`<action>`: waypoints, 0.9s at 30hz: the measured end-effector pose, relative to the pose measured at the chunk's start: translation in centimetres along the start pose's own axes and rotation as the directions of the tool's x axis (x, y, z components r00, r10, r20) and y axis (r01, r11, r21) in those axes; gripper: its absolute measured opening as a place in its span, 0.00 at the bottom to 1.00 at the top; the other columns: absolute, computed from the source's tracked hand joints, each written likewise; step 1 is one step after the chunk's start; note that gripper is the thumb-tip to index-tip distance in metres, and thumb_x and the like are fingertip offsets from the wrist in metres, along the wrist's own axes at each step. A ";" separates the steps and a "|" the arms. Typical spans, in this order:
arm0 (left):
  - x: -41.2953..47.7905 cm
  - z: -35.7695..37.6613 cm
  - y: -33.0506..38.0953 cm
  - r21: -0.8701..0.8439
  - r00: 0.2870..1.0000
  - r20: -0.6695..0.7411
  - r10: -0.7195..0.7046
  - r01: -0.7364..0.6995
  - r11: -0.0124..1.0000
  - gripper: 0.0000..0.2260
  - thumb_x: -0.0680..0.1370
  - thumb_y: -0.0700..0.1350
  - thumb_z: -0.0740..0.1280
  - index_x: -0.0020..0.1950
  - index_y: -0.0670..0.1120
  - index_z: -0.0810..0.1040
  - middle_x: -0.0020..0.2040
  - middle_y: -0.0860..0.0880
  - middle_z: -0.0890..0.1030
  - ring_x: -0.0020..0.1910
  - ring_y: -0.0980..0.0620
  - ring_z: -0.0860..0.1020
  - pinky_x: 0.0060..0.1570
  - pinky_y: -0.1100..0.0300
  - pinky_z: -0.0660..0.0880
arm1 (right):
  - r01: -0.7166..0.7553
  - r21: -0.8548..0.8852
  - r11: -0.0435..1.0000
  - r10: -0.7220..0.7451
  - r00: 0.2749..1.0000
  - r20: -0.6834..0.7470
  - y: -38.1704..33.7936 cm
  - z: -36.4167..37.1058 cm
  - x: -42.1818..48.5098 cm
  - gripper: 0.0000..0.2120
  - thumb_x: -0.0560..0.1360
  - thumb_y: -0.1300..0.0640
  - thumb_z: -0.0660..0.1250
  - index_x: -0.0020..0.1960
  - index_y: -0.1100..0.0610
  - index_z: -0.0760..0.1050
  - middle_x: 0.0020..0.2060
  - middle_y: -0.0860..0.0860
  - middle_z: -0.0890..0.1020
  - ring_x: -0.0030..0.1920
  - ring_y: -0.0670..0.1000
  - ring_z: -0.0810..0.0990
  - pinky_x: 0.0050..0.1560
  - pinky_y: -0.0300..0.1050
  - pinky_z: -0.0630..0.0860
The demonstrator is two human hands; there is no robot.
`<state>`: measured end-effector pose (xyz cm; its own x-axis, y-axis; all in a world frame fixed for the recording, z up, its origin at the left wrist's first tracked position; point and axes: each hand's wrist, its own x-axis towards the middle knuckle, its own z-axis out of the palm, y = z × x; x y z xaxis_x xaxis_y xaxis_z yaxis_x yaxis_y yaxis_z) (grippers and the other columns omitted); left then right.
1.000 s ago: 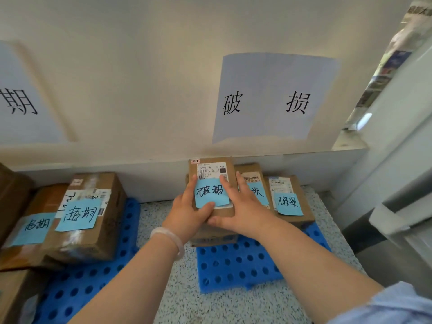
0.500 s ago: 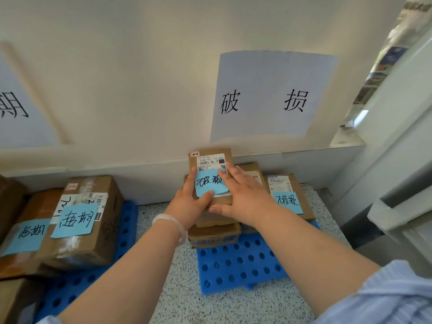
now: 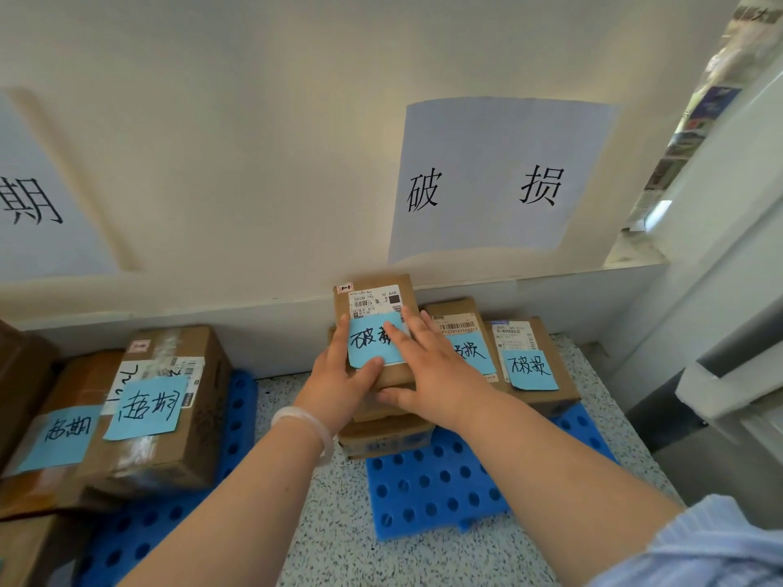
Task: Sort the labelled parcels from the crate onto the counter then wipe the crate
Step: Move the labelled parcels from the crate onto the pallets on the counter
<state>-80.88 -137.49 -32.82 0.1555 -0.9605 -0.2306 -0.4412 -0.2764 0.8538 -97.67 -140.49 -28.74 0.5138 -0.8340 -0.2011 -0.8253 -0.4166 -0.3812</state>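
Observation:
A small cardboard parcel [image 3: 375, 296] with a shipping label and a blue handwritten note lies on top of a stack of parcels [image 3: 383, 438], on a blue perforated mat [image 3: 440, 493] on the counter. My left hand [image 3: 339, 374] holds its left edge, with the thumb laid over the note's lower corner. My right hand [image 3: 430, 368] lies flat on the parcel's right half with straight fingers that cover part of the note; its thumb runs along the front edge. The crate is out of view.
Two more blue-noted parcels [image 3: 529, 368] sit right of the stack against the wall. Larger noted boxes [image 3: 165, 400] stand on a second blue mat [image 3: 237, 421] at left. Paper signs [image 3: 495, 180] hang on the wall. The speckled counter [image 3: 334, 531] ends at a white frame [image 3: 720, 387] on the right.
The parcel sits slightly further back on the stack. My right hand's fingers have slid from the parcel's right side onto its top, over part of the note.

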 end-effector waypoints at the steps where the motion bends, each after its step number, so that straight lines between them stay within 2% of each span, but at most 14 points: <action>1: 0.2 0.1 0.1 -0.006 1.000 0.001 -0.003 0.003 1.000 0.43 0.65 0.71 0.60 0.76 0.69 0.44 0.66 0.49 0.70 0.59 0.49 0.75 0.57 0.47 0.77 | -0.001 0.003 1.000 0.001 1.000 -0.005 0.1 0.0 0.2 0.44 0.75 0.34 0.64 0.80 0.43 0.41 0.77 0.40 0.35 0.77 0.45 0.33 0.76 0.54 0.44; 5: 0.3 0.5 0.5 0.000 1.000 -0.024 -0.004 0.004 1.000 0.38 0.76 0.61 0.65 0.78 0.64 0.45 0.65 0.48 0.67 0.57 0.49 0.74 0.60 0.47 0.75 | 0.004 -0.011 1.000 -0.004 1.000 -0.013 0.5 -0.3 0.3 0.44 0.74 0.34 0.64 0.80 0.43 0.42 0.78 0.39 0.36 0.77 0.44 0.34 0.76 0.54 0.45; 7: 0.4 0.7 0.3 0.006 0.999 -0.045 0.003 -0.003 1.000 0.37 0.78 0.57 0.65 0.78 0.63 0.45 0.65 0.47 0.66 0.57 0.49 0.74 0.60 0.47 0.75 | 0.007 -0.027 1.000 -0.008 1.000 -0.016 0.6 -0.4 0.2 0.44 0.74 0.34 0.64 0.80 0.43 0.42 0.78 0.40 0.36 0.77 0.45 0.35 0.77 0.53 0.45; 10: 0.3 0.6 0.3 -0.018 0.999 -0.051 0.007 -0.008 1.000 0.37 0.77 0.59 0.65 0.77 0.65 0.44 0.66 0.47 0.68 0.56 0.49 0.75 0.59 0.47 0.76 | 0.013 -0.075 0.997 -0.016 0.999 -0.031 0.4 -0.6 0.0 0.44 0.74 0.33 0.63 0.80 0.43 0.42 0.78 0.42 0.37 0.78 0.47 0.36 0.76 0.52 0.42; 12: 0.0 0.4 0.5 -0.003 0.998 -0.056 0.008 -0.008 1.000 0.37 0.78 0.58 0.65 0.78 0.64 0.44 0.68 0.46 0.67 0.61 0.49 0.73 0.63 0.48 0.73 | 0.015 -0.104 0.994 -0.020 0.998 -0.051 0.4 -0.7 -0.2 0.45 0.74 0.32 0.63 0.80 0.43 0.41 0.79 0.43 0.37 0.78 0.48 0.37 0.76 0.51 0.41; 14: -0.5 0.2 0.9 0.039 0.996 -0.077 0.052 -0.049 0.998 0.37 0.78 0.57 0.65 0.79 0.60 0.45 0.73 0.47 0.63 0.68 0.49 0.67 0.68 0.51 0.68 | 0.020 -0.111 0.994 -0.028 0.997 -0.073 0.5 -0.7 -0.8 0.45 0.73 0.32 0.64 0.79 0.42 0.41 0.79 0.43 0.37 0.78 0.48 0.37 0.75 0.49 0.39; 18: -1.4 0.0 1.6 0.134 0.992 -0.096 0.084 -0.071 0.988 0.38 0.77 0.59 0.66 0.79 0.61 0.44 0.80 0.49 0.49 0.78 0.46 0.52 0.73 0.47 0.57 | 0.020 -0.120 0.993 -0.034 0.993 -0.114 0.4 -0.6 -2.7 0.46 0.73 0.33 0.65 0.79 0.41 0.39 0.79 0.43 0.37 0.78 0.48 0.36 0.70 0.47 0.35; 22: -3.3 0.3 2.9 0.250 0.986 -0.131 0.107 -0.072 0.965 0.40 0.75 0.64 0.65 0.78 0.64 0.42 0.80 0.50 0.43 0.79 0.43 0.46 0.74 0.43 0.53 | 0.007 -0.124 0.992 -0.027 0.987 -0.161 0.2 -0.5 -5.1 0.46 0.74 0.34 0.65 0.79 0.41 0.38 0.78 0.43 0.37 0.78 0.47 0.36 0.75 0.51 0.38; 27: -6.4 1.1 4.8 0.495 0.941 -0.203 0.271 -0.140 0.857 0.42 0.74 0.68 0.62 0.78 0.61 0.38 0.80 0.49 0.43 0.78 0.43 0.47 0.75 0.45 0.50 | -0.031 -0.108 0.994 0.007 0.977 -0.213 0.8 -0.5 -8.9 0.47 0.73 0.32 0.64 0.79 0.42 0.38 0.79 0.44 0.38 0.78 0.47 0.37 0.73 0.48 0.36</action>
<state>-84.93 -132.73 -27.74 0.2057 -0.9725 0.1091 -0.8378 -0.1174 0.5333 -103.05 -133.63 -26.78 0.4463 -0.8949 -0.0069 -0.8613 -0.4274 -0.2749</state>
